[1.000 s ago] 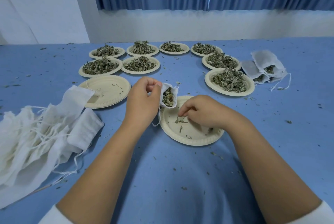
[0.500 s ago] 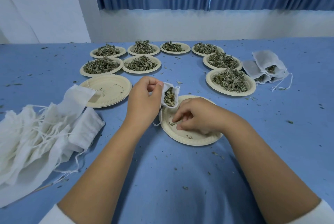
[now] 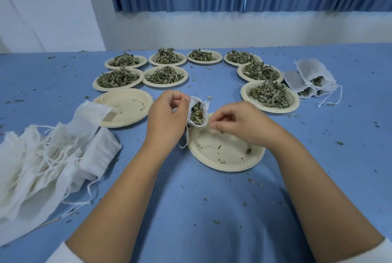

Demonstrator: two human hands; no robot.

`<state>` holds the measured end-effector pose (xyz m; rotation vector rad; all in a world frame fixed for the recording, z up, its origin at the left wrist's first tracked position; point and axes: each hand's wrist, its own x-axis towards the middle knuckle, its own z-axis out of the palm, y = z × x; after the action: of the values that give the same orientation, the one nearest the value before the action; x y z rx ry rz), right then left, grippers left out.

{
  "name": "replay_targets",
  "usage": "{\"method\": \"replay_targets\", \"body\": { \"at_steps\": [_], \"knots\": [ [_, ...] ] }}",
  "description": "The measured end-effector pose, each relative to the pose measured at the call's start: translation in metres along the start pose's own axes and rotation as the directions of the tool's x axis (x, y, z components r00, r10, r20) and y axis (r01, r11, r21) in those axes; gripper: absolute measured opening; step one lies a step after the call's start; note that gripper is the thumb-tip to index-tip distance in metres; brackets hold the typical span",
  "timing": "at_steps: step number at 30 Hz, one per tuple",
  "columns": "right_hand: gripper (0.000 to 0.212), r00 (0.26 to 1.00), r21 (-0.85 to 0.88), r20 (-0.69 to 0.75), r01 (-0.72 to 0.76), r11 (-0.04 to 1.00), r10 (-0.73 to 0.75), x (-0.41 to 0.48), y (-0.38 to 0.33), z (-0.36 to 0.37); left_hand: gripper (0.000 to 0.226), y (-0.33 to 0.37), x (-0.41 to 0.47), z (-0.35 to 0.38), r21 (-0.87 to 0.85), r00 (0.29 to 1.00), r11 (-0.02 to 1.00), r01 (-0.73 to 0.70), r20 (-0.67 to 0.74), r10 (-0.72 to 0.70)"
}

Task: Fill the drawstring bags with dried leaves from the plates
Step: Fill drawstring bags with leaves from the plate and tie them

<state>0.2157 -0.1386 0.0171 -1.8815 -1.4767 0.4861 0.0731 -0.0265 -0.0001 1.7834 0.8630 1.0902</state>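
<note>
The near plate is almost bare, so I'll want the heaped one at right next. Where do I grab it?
Probably pinch the heaped plate's bare near rim, coming from your side with the right hand: leaves pile in the middle, another plate crowds the far edge.

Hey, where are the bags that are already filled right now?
In the head view, the filled bags lie heaped on the far right side of the table, just right of the two rightmost plates of leaves.

Leaf plates (image 3: 269, 111) ahead, bag heap (image 3: 42, 167) left
</note>
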Motion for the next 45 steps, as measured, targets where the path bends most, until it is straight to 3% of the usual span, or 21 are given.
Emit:
{"method": "replay_targets", "body": {
  "at_steps": [3,6,13,18,21,25,27,29,32,35,40,45],
  "knots": [
    [0.011,0.964,0.235,-0.263,0.094,0.967,-0.03,0.002,-0.005,0.003,0.011,0.001,-0.001,0.0,-0.014,1.0,1.0,0.0,0.003,0.0],
    [0.009,0.924,0.273,-0.381,0.142,0.951,-0.029,0.008,-0.011,0.022,0.012,0.003,-0.002,0.0,-0.024,1.0,1.0,-0.014,0.013,0.014],
    [0.006,0.882,-0.203,-0.431,0.11,0.973,-0.189,0.016,-0.011,0.045,0.01,0.006,-0.005,0.0,0.012,0.992,0.995,-0.098,0.077,0.097],
    [0.005,0.852,-0.312,-0.474,0.076,0.947,-0.224,0.016,-0.011,0.044,0.012,0.008,-0.006,0.001,-0.032,0.99,0.994,-0.101,0.092,0.103],
    [0.011,0.898,-0.275,-0.378,0.122,0.954,-0.224,0.016,-0.009,0.041,0.009,0.007,-0.008,0.001,-0.04,0.99,0.995,-0.093,0.099,0.097],
    [0.014,0.95,-0.02,-0.262,0.17,0.985,-0.169,0.009,-0.006,0.022,0.009,0.006,-0.006,0.0,-0.006,0.993,0.997,-0.081,0.082,0.081],
    [0.017,0.966,0.024,-0.218,0.148,0.989,-0.14,0.004,-0.004,0.007,0.009,0.005,-0.006,0.0,0.001,0.994,0.997,-0.08,0.07,0.079],
    [0.016,0.99,-0.035,-0.126,0.062,0.997,-0.066,0.0,-0.001,-0.006,0.009,0.003,-0.006,0.0,0.029,0.994,0.996,-0.081,0.073,0.079],
    [0.009,0.988,-0.254,0.068,-0.118,0.96,0.14,-0.008,0.002,-0.017,0.011,0.001,-0.006,0.001,0.068,0.993,0.995,-0.078,0.091,0.071],
    [0.004,0.954,-0.342,0.108,-0.228,0.911,0.28,-0.016,0.003,-0.024,0.013,0.002,-0.005,0.001,0.11,0.991,0.99,-0.093,0.104,0.082],
    [0.021,0.892,-0.511,0.18,-0.275,0.814,0.414,-0.02,-0.004,-0.025,0.012,0.004,-0.006,0.002,0.131,0.99,0.987,-0.097,0.115,0.082],
    [0.015,0.894,-0.472,0.235,-0.239,0.849,0.382,-0.021,-0.01,-0.017,0.011,0.005,-0.007,0.002,0.116,0.991,0.989,-0.09,0.112,0.077]
  ]
}}
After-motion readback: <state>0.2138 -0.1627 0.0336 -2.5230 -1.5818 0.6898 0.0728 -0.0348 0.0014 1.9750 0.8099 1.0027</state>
